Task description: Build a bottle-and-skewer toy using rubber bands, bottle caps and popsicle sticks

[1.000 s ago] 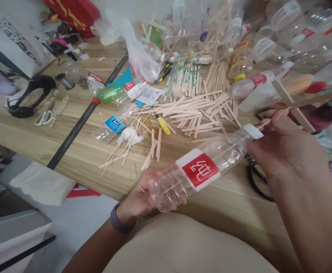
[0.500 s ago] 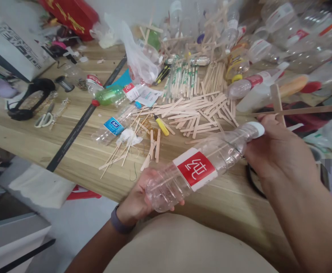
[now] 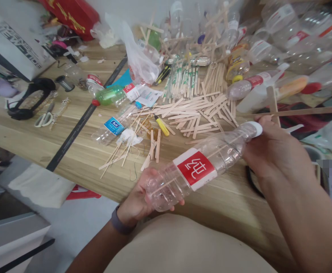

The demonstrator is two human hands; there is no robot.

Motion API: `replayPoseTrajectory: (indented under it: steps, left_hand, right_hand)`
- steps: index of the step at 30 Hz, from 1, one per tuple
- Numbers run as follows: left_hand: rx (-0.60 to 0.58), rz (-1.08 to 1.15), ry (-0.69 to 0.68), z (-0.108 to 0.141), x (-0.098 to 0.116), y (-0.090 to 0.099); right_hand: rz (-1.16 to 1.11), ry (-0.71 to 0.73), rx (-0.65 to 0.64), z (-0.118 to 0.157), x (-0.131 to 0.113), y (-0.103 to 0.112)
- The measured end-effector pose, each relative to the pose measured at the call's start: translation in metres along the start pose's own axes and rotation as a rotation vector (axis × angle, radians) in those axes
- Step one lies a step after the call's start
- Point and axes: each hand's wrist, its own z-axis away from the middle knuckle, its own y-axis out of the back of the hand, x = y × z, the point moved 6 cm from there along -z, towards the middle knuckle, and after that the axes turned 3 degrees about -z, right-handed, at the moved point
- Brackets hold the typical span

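Note:
A clear plastic bottle (image 3: 168,189) with a red-and-white label and a white cap (image 3: 255,129) lies slanted in front of me. My left hand (image 3: 139,195) is closed around its base from below. At the neck and cap, my right hand (image 3: 276,148) is closed, its fingers partly hidden behind the bottle. Two flat wooden sticks joined in a cross (image 3: 305,112) stand at the right fingertips; how they are held or attached, I cannot tell. Inside the bottle a thin stick runs lengthwise.
Loose craft sticks (image 3: 183,112) are heaped mid-table. Nearer lie a yellow-handled tool (image 3: 162,126), a blue-labelled bottle (image 3: 114,126) and a green bottle (image 3: 109,96). Scissors (image 3: 44,118) lie at left. Several empty bottles (image 3: 276,19) crowd the back right.
The capped end of the bottle, my right hand and the crossed sticks have shifted slightly left. My left hand keeps its hold on the base.

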Motion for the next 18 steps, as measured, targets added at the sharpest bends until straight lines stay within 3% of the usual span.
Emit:
replayPoseTrajectory:
  steps: [4, 8, 13, 18]
  left_hand:
    - [-0.101, 0.027, -0.114, -0.001, 0.013, -0.015]
    - [-0.05, 0.001, -0.103, -0.001, 0.022, -0.024]
    - [0.085, 0.028, -0.023, 0.004, 0.02, -0.016]
    - [0.064, 0.069, 0.063, 0.007, 0.009, -0.01]
  right_hand:
    - [0.01, -0.006, -0.036, 0.001, 0.002, 0.001]
    - [0.03, -0.062, -0.072, 0.003, 0.004, -0.002]
    - [0.051, -0.117, -0.087, 0.003, 0.009, 0.0]
    - [0.08, -0.134, -0.152, 0.001, 0.017, 0.005]
